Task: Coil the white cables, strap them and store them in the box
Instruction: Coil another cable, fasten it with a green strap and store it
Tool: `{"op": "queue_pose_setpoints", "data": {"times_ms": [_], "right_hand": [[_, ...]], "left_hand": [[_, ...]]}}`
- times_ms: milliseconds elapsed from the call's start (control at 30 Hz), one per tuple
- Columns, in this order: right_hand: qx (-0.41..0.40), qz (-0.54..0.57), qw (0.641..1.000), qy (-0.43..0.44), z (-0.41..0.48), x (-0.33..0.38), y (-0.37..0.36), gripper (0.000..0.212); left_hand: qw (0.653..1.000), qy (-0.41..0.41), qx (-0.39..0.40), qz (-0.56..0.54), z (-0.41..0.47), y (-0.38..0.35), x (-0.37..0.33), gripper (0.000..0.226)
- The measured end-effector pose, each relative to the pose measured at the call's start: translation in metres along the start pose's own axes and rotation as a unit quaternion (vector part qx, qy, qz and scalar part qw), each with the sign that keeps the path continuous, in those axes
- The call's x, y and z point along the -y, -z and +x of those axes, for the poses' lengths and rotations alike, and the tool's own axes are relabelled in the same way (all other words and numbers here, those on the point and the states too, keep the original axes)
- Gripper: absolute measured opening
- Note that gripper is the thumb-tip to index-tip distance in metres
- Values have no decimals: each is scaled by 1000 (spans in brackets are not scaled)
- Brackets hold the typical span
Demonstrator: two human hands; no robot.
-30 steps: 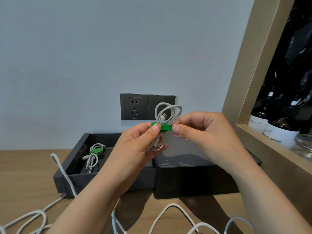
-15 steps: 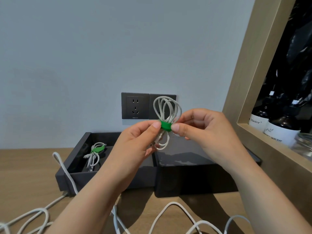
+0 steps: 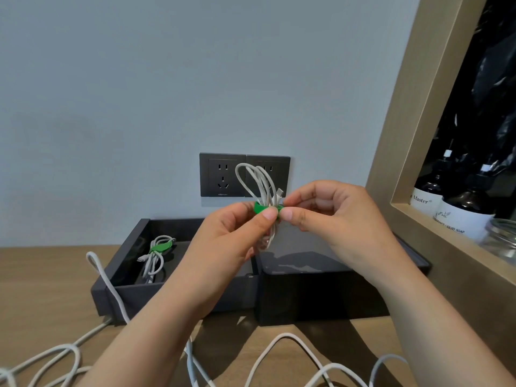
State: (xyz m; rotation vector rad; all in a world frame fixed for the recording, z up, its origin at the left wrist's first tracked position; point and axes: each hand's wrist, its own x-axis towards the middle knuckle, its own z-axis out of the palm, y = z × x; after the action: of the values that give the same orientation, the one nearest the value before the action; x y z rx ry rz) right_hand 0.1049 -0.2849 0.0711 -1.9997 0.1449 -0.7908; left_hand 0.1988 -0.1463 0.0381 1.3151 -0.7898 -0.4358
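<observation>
While behind coiled cable (image 3: 258,182), sockets (image 3: 222,174) half-hidden.

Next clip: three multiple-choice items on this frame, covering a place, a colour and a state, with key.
1. Where is the strapped bundle? A in the open box; B on the shelf; C on the table.
2. What colour is the strap on the held coil? A red; B green; C black.
3. What grips that coil? A one hand; B nothing; C both hands.
Key: 1 A, inside its walls; 2 B, green round white loops; 3 C, left hand and right hand pinch the strap.
</observation>
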Motion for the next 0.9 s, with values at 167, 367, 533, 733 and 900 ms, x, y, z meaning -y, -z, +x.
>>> {"op": "queue_pose_setpoints", "data": {"times_ms": [167, 367, 533, 733, 900], "right_hand": [[-16, -16, 1000, 7, 1, -1, 4, 5], [-3, -58, 998, -25, 1, -7, 6, 5], [33, -121, 991, -39, 1, -14, 2, 6], [68, -152, 985, -46, -1, -20, -8, 7], [89, -173, 979, -56, -2, -24, -16, 9]], "left_hand": [[999, 19, -33, -24, 1, 5, -1, 28], [979, 9, -105, 175, 5, 35, 0, 22], [945, 72, -130, 292, 7, 59, 12, 26], [871, 113, -129, 460, 11, 77, 33, 24], [832, 105, -187, 512, 15, 82, 47, 32]]}}
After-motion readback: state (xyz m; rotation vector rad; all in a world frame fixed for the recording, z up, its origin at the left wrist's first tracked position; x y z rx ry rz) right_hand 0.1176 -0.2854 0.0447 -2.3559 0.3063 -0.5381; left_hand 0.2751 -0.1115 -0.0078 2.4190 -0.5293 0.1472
